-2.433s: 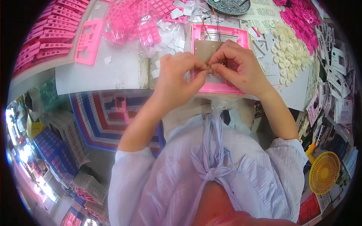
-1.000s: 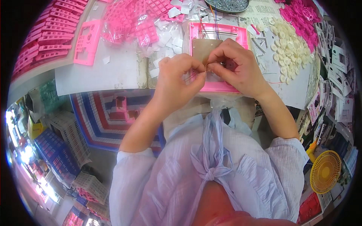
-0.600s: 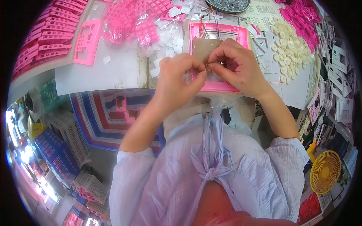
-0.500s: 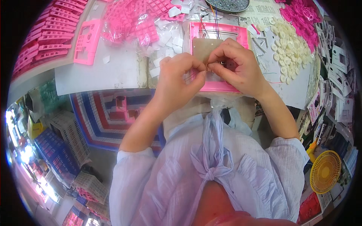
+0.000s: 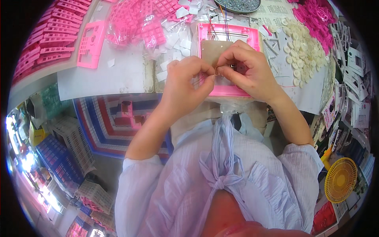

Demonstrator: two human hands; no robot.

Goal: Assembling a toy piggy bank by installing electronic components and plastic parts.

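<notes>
A pink plastic case (image 5: 229, 93) lies on the bench in front of me, with a flat brown board (image 5: 211, 50) in it. Dark, orange and blue wires (image 5: 226, 29) run up past its far edge. Both of my hands meet above the case, fingertip to fingertip. My left hand (image 5: 185, 81) is closed in a pinch of thumb and forefinger. My right hand (image 5: 254, 73) pinches in the same way, covering part of the board. Between the fingertips shows a thin copper-coloured wire (image 5: 216, 71); its ends are hidden.
Pink keypad pieces (image 5: 138, 29) in clear plastic, white paper bits (image 5: 172, 39) and a pink panel (image 5: 90, 44) lie left. To the right are cream round parts (image 5: 302, 51) and magenta pieces (image 5: 314, 19). A metal tray of screws (image 5: 241, 4) stands behind. A yellow basket (image 5: 340, 179) sits lower right.
Almost nothing differs. Both hands keep their pinch over the case, with only a tiny shift of the fingertips.
</notes>
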